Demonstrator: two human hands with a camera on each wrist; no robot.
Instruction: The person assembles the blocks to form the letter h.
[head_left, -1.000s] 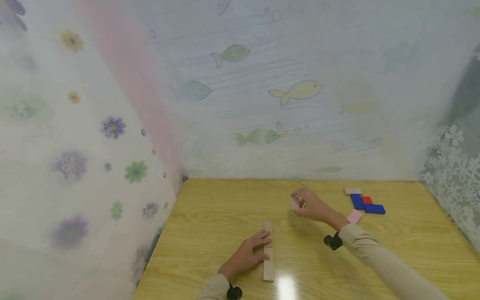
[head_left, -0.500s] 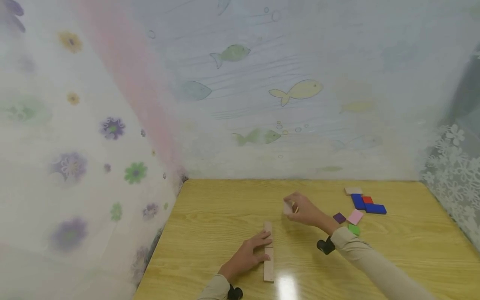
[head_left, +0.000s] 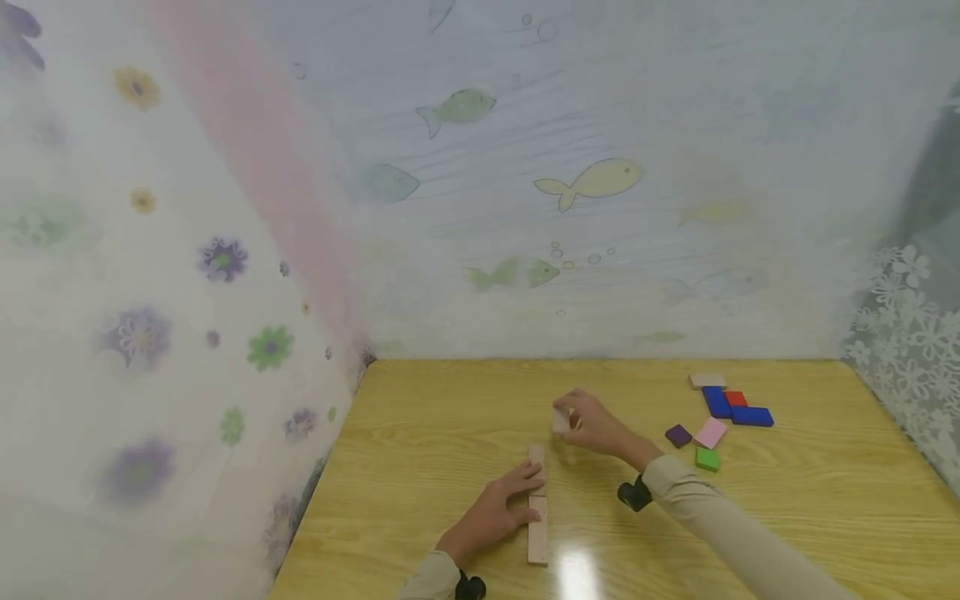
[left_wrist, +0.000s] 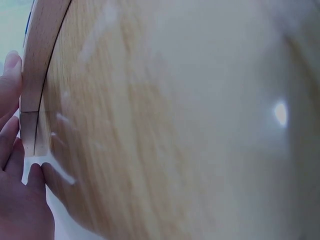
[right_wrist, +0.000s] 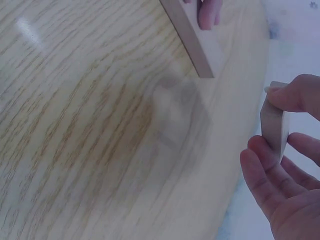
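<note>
Two plain wooden blocks lie end to end in a line, the far block (head_left: 536,454) meeting the near block (head_left: 537,540). My left hand (head_left: 486,515) rests against them, fingers on the far one and thumb on the near one. In the left wrist view the joint between the pieces shows beside the hand (left_wrist: 25,205). My right hand (head_left: 600,428) pinches another plain wooden block (head_left: 560,420) between thumb and fingers, held above the table just beyond the line's far end. The right wrist view shows this piece (right_wrist: 272,125) tilted and apart from the line.
Coloured blocks lie at the right of the wooden table (head_left: 420,417): purple (head_left: 678,436), pink (head_left: 710,432), green (head_left: 707,459), red (head_left: 736,399) and two blue (head_left: 752,416). A plain block (head_left: 707,381) sits behind them. A patterned wall (head_left: 465,321) borders the table's back.
My right hand has moved left with the wooden block, closer to the line's far end. The purple and green blocks have come out from behind the right arm. My left hand stays put.
</note>
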